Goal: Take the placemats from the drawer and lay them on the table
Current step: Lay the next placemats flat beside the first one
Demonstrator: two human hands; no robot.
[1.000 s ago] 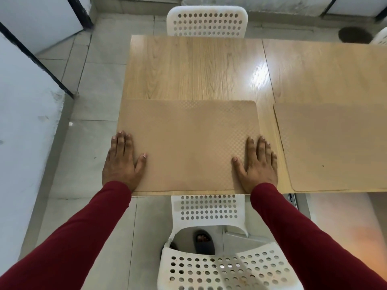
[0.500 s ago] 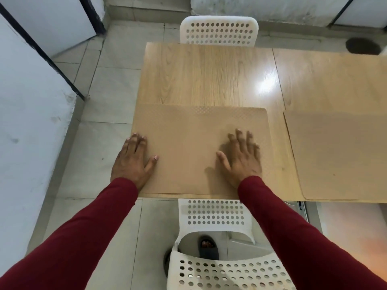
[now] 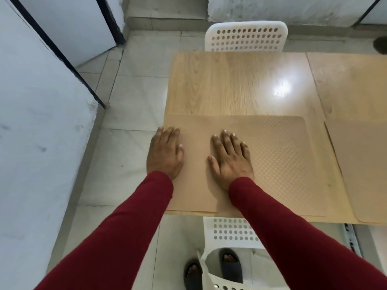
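A tan textured placemat (image 3: pixel 278 164) lies flat on the near left part of the wooden table (image 3: pixel 226 86). My left hand (image 3: pixel 164 152) lies flat on the mat's left edge, fingers straight. My right hand (image 3: pixel 230 159) presses flat on the mat left of its middle, fingers spread. A second tan placemat (image 3: pixel 364 164) lies on the table to the right, partly cut off by the frame edge. The drawer is not in view.
A white perforated chair (image 3: pixel 246 39) stands at the table's far side, and another white chair (image 3: pixel 228 231) is tucked under the near edge in front of my feet. A white wall and dark-framed panels run along the left over grey floor tiles.
My right hand has slid left across the placemat from its right edge to near its middle. My left hand stayed at the left edge. My view has shifted left.
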